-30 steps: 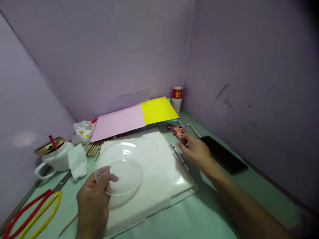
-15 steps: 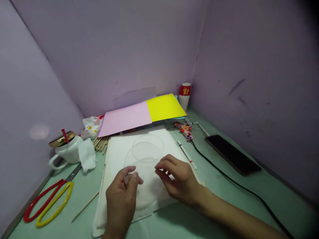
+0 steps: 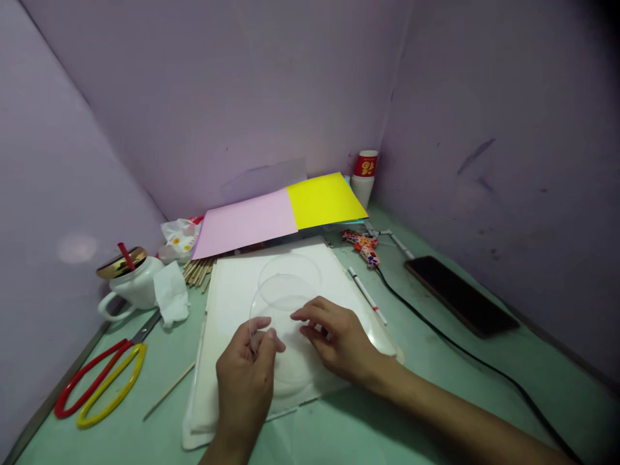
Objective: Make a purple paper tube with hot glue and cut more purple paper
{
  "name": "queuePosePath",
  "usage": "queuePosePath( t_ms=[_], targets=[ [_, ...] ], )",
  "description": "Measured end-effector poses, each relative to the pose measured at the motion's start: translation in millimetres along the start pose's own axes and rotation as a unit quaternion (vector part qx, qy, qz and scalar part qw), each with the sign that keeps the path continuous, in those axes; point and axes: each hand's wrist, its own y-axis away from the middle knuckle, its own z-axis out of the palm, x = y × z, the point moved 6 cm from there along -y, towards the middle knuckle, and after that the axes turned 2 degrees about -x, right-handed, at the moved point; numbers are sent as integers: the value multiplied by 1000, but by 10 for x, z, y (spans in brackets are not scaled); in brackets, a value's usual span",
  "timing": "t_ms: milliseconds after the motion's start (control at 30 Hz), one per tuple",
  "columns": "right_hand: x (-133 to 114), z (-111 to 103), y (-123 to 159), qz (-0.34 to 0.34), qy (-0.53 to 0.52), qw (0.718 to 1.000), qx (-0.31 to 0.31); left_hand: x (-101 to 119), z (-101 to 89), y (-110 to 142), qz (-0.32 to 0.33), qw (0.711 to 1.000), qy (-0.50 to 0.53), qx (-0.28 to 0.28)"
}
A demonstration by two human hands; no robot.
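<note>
A clear plastic disc (image 3: 276, 303) is tilted up over a white board (image 3: 232, 290) lying on the green table. My left hand (image 3: 247, 381) pinches the disc's left rim between thumb and fingers. My right hand (image 3: 334, 336) rests on the disc's right part with the fingers curled against it. A second clear disc (image 3: 290, 271) lies flat on the board just behind the first.
Red and yellow scissors (image 3: 97, 381) and a thin wooden stick (image 3: 169, 391) lie at the left. A white teapot-like mug (image 3: 128, 284), tissue (image 3: 170, 294) and sticks (image 3: 196, 271) sit behind. Pink (image 3: 245, 223) and yellow paper (image 3: 324, 200), paper cups (image 3: 364, 174), a pen (image 3: 367, 296), a phone (image 3: 460, 296) and black cable (image 3: 484, 368) are right.
My right hand came back from the wrappers near the phone and settled on the disc. My left hand tilted the disc up and brought it toward the board's middle.
</note>
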Motion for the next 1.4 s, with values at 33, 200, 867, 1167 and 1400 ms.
queuePosePath(
  t_ms=[33,200,867,1167,1400],
  targets=[
    [-3,1,-2,-3,0,1000,-3,6,4,-5,12,1000,4,-3],
    [-16,-13,-15,-13,3,1000,-6,-31,5,-33,31,999,-3,-12],
    [-79,-4,-80,-38,91,995,16,128,48,89,47,999,5,21],
    [47,31,-106,28,104,993,-47,43,-1,-24,-16,1000,-2,16],
    [283,-386,-35,141,25,985,97,-125,-59,-159,-76,993,92,-18]
  ],
)
